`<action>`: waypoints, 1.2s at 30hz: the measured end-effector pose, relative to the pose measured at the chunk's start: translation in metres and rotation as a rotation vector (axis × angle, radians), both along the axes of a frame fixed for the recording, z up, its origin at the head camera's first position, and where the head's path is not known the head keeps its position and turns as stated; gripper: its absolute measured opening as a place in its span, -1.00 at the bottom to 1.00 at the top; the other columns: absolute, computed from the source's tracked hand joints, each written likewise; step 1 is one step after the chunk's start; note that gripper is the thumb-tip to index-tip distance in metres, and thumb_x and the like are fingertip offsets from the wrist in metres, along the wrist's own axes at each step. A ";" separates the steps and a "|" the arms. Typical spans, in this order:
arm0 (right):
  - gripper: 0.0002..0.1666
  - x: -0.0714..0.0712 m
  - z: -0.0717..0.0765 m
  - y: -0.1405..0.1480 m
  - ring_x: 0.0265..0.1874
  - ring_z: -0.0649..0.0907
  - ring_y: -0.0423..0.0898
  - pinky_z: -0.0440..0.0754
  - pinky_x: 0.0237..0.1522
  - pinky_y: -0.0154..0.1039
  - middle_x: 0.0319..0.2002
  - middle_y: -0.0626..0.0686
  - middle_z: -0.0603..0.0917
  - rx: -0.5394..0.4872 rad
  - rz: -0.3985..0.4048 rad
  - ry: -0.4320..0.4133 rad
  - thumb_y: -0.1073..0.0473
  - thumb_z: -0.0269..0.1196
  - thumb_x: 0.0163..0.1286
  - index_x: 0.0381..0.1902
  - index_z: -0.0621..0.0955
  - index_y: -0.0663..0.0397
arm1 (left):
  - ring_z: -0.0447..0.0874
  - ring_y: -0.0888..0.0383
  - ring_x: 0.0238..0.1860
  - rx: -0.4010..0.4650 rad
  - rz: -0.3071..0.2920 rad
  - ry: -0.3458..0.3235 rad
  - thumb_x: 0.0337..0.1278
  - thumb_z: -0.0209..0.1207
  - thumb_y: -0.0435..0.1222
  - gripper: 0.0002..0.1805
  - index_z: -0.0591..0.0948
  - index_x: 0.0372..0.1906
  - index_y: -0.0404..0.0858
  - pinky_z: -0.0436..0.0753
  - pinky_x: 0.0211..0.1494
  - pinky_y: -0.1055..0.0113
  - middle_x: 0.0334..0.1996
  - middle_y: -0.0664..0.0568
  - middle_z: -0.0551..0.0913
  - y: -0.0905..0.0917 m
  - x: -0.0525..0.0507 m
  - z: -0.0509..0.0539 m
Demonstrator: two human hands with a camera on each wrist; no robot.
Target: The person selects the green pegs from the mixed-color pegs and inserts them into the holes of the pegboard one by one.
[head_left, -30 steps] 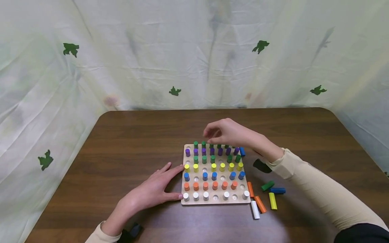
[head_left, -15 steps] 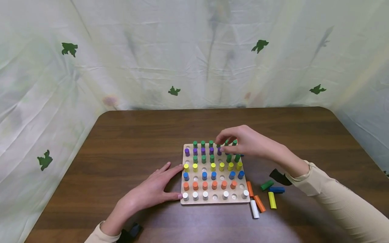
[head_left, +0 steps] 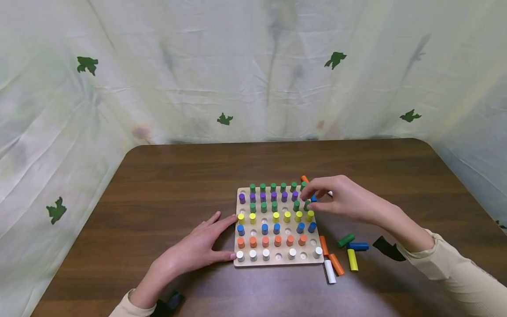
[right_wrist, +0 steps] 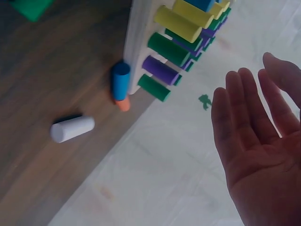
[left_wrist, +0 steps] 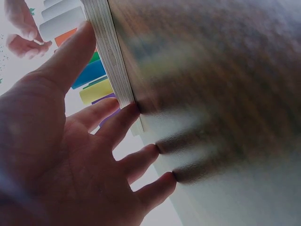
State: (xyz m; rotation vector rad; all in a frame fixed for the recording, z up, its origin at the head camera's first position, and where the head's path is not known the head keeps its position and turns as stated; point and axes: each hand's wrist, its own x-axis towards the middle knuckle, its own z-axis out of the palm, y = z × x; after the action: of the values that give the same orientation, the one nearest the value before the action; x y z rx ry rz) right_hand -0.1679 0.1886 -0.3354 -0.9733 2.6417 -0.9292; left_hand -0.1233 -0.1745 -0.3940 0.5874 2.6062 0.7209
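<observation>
A wooden pegboard (head_left: 261,264) holds rows of upright pegs: white, orange, blue, yellow, green and purple, with a few bare holes. My left hand (head_left: 198,244) has its fingers spread; thumb and forefinger touch the board's left edge, and other fingertips rest on the table in the left wrist view. Above the board's back right corner hovers my right hand (head_left: 342,196), near a green peg (head_left: 306,205). Seen in the right wrist view, its fingers are extended with nothing between them. A blue peg (right_wrist: 121,81), an orange peg (right_wrist: 123,103) and a white peg (right_wrist: 73,128) lie by that corner.
Right of the board lie a loose green peg (head_left: 346,240), blue peg (head_left: 358,246), yellow peg (head_left: 352,260), white peg (head_left: 329,271) and two orange pegs (head_left: 336,265). A pale patterned curtain (head_left: 190,88) hangs behind the brown table (head_left: 178,176).
My right hand has travelled right and toward me, from over the back row to the board's right corner, uncovering the back green pegs. The left hand keeps its place. The head view shifted slightly.
</observation>
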 end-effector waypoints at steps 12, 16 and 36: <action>-0.70 0.022 -0.017 0.029 -0.18 0.66 -0.19 0.67 -0.16 -0.09 -0.10 -0.13 0.69 0.025 -0.031 -0.036 0.19 0.41 0.26 -0.04 0.66 -0.11 | -0.07 -0.15 0.52 0.003 -0.010 0.009 0.00 0.38 0.14 -0.05 0.29 0.49 -0.05 0.13 0.37 -0.29 0.46 -0.01 0.27 -0.001 -0.001 -0.003; -0.70 0.027 -0.023 0.039 -0.19 0.66 -0.17 0.67 -0.17 -0.11 -0.10 -0.12 0.69 0.050 -0.038 -0.063 0.17 0.42 0.25 -0.05 0.66 -0.11 | -0.07 -0.15 0.52 0.001 -0.007 0.011 0.00 0.38 0.14 -0.05 0.29 0.49 -0.05 0.14 0.37 -0.29 0.46 -0.01 0.27 0.000 -0.001 -0.003; -0.68 0.036 -0.058 0.062 -0.16 0.60 -0.23 0.61 -0.10 -0.21 -0.14 -0.29 0.63 0.109 -0.006 -0.062 0.11 0.47 0.17 -0.12 0.65 -0.27 | -0.07 -0.13 0.52 -0.013 -0.015 0.027 0.02 0.37 0.13 -0.06 0.29 0.49 -0.06 0.07 0.42 -0.25 0.45 0.03 0.29 -0.001 -0.001 -0.003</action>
State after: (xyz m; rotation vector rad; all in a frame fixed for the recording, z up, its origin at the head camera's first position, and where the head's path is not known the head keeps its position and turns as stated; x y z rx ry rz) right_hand -0.1318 0.2509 -0.3932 -0.8977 2.6140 -0.7937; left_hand -0.1240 -0.1753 -0.3974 0.6161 2.6269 0.6954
